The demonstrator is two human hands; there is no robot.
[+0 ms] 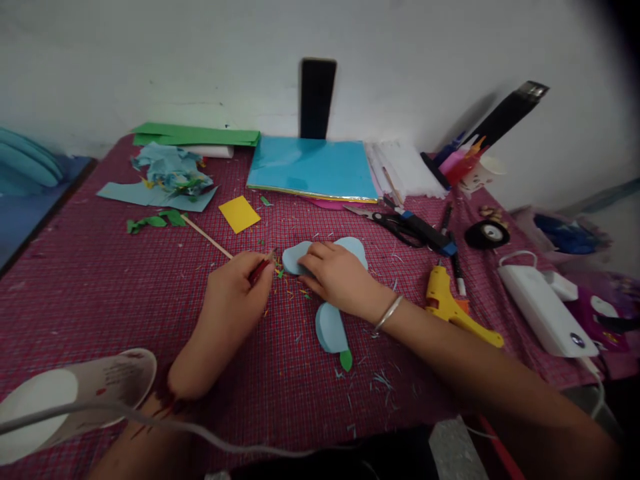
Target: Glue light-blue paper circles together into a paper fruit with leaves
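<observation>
My left hand point(235, 293) is closed around a slim dark red object point(259, 271) with a pale tip; its exact kind is unclear. My right hand point(343, 277), with a silver bangle at the wrist, has bent fingers on light blue paper petals point(295, 259) on the table. Another rounded light blue paper piece point(353, 248) shows behind those fingers. Below the right hand lies a light blue petal stack point(330, 328) touching a small green paper leaf point(346, 361). A wooden stick point(207, 237) with green paper leaves point(155, 221) at its far end reaches toward my left hand.
A yellow paper square point(239, 214), scissors point(395, 225) and a yellow glue gun point(447, 307) lie around the hands. A paper cup point(100, 387) and a pale cable point(200, 433) are at front left. A phone point(318, 97) leans on the wall behind blue sheets point(313, 167).
</observation>
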